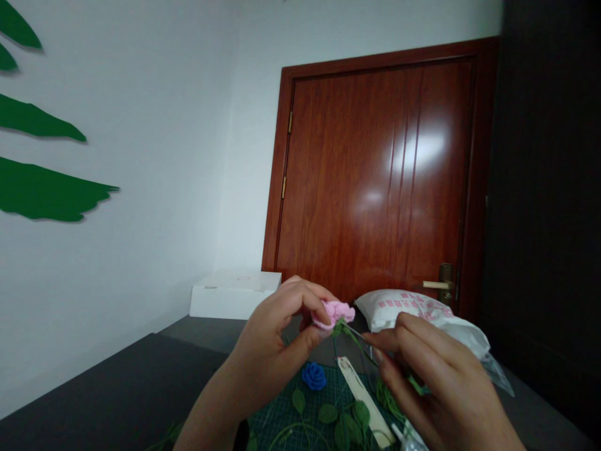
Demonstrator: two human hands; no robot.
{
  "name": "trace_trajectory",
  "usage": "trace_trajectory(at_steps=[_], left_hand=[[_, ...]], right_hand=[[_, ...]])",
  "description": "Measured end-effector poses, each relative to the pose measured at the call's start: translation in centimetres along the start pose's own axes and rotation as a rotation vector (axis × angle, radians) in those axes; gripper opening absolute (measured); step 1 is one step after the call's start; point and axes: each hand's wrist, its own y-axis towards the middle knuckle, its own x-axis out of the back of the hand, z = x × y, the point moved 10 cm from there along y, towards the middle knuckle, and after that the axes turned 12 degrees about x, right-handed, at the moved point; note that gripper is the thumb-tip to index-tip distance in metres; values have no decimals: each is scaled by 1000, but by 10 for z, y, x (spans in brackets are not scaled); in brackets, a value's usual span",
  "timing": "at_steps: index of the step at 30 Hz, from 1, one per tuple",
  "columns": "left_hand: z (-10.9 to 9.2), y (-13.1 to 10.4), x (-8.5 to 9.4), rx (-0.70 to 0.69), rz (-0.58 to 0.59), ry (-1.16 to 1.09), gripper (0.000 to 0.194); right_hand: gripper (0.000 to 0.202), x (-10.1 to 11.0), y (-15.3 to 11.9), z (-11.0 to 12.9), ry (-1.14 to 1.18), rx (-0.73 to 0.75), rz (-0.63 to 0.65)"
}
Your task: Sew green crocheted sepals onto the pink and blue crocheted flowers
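- While the left grip pinches a pink yarn flower above the tabletop, the right grip holds a thin metal tool.
- White rectangular box, far-left corner; pink-printed white plastic bag, near the far edge: contents hidden.

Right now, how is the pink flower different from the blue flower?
The pink flower is light pink, while the blue flower is deep blue. The pink flower is held up in the left hand; the blue flower is down on the green mat. The pink flower is turned sideways, but the blue flower shows its swirly front. Both have curled petals.
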Motion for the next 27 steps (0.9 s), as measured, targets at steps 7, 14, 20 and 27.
trace_trajectory(at_steps=[7, 14, 20, 27], left_hand=[[-5, 3, 2, -10, -44, 31, 11], [-6, 3, 3, -4, -69, 44, 11], [-5, 3, 2, 6, -74, 46, 12], [-4, 1, 1, 8, -56, 15, 11]], right_hand=[[17, 5, 1, 4, -52, 4, -34], [17, 3, 3, 5, -59, 5, -36], [15, 2, 2, 6, -50, 19, -56], [14, 4, 1, 4, -27, 8, -84]])
